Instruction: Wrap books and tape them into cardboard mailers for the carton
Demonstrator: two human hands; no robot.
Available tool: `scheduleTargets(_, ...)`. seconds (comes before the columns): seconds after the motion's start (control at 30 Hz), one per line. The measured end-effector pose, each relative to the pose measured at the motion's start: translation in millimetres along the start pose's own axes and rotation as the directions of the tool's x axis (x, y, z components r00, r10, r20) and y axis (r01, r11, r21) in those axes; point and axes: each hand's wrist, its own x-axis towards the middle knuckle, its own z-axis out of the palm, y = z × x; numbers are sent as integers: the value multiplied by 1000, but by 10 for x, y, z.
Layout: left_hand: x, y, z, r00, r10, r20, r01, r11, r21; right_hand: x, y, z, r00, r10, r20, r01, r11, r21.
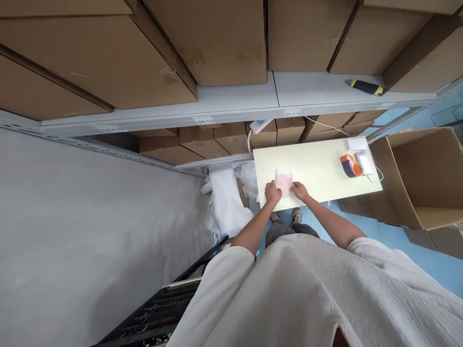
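Observation:
A small flat rectangular packet (284, 183), pink with white ends, lies on the pale cream table (314, 164) near its left end. My left hand (273, 192) grips the packet's left edge, thumb toward its face. On the opposite side, my right hand (299, 191) is closed at the right edge, fingertips pinched against it. What the packet contains cannot be seen.
An orange and dark blue object (350, 166) and a white box (357, 143) sit at the table's right end. A large open carton (408, 193) stands beside it. Ahead, a shelf (231, 103) holds cartons and a yellow-black utility knife (367, 87); white wrapping (227, 202) lies left.

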Motion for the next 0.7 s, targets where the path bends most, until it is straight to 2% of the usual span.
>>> scheduleTargets(0.2, -43, -49, -96, 996, 66, 61, -58, 992, -116, -80, -77, -6, 999, 24, -32, -23, 999, 32)
scheduleTargets(0.4, -64, 41, -134, 990, 21, 142, 18, 964, -266, -40, -86, -60, 998, 53, -45, -51, 997, 57)
scheduleTargets(0.5, -76, 152, -60, 982, 33, 186, 26, 951, -307, 34, -28, -185, 997, 50, -64, -46, 997, 54)
scheduleTargets(0.7, -55, 524, 237, 985, 71, 156, -7, 927, -375, 251, 176, -602, 997, 47, -67, -44, 998, 43)
